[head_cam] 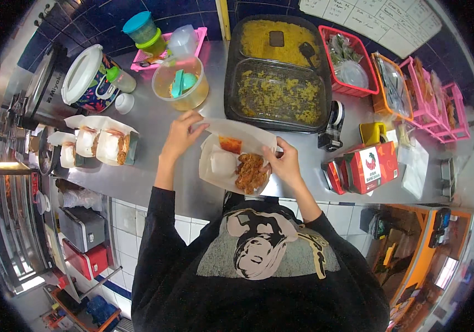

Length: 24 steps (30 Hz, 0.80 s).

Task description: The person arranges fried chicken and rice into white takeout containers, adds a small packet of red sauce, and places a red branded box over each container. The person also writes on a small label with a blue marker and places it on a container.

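Note:
An open paper food box (207,172) stands before me at the counter's front edge. Inside it lie fried chicken (251,172) on the right, a white paper-wrapped portion (223,163) on the left, and a red-orange sachet (230,144) behind them. My left hand (182,135) pinches the left corner of the raised lid (241,128) between thumb and fingers. At the right side, my right hand (283,161) grips the box where lid and wall meet, its thumb on the inner side.
Behind the box sits a black two-part food tray (277,128) under clear covers, holding yellow food. A clear tub (181,93) is left of it. Filled boxes (114,143) stand at left. At right are a tape dispenser (331,128), red cartons (369,168) and a red basket (353,89).

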Motion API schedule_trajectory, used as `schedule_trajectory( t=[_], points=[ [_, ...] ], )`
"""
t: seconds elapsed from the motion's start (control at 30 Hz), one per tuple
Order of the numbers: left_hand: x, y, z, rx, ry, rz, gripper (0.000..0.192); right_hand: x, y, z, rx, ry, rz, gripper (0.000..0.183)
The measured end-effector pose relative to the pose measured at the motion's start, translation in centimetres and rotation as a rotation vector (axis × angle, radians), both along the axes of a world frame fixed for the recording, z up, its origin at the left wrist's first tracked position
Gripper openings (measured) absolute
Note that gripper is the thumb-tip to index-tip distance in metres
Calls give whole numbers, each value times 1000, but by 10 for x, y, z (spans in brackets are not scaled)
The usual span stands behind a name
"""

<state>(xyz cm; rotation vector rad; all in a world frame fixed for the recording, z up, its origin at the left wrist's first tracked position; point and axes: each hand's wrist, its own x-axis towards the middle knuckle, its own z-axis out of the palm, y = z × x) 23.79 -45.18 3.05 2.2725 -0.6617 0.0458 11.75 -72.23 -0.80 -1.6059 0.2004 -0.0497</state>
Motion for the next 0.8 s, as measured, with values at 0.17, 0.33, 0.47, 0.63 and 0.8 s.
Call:
schedule_trajectory(
  t=[0.17, 0.33, 0.47, 0.63, 0.8],
  points=[
    [-26, -23, -14, -182, 37, 21, 10, 1, 26, -9, 5, 8, -220, 33],
    [-22, -35, -58, -362, 88, 370, 21, 22, 22, 2, -483, -141, -130, 23],
    [-8, 0, -28, 26, 41, 91, 25, 31, -8, 33, -697, -115, 120, 19],
    [-37, 18, -6, 49, 438, -116, 35, -7, -5, 0, -490, -30, 203, 35],
    [-54, 12, -32, -150, 476, 17, 38, -21, 15, -4, -249, 27, 103, 33]
  ],
)
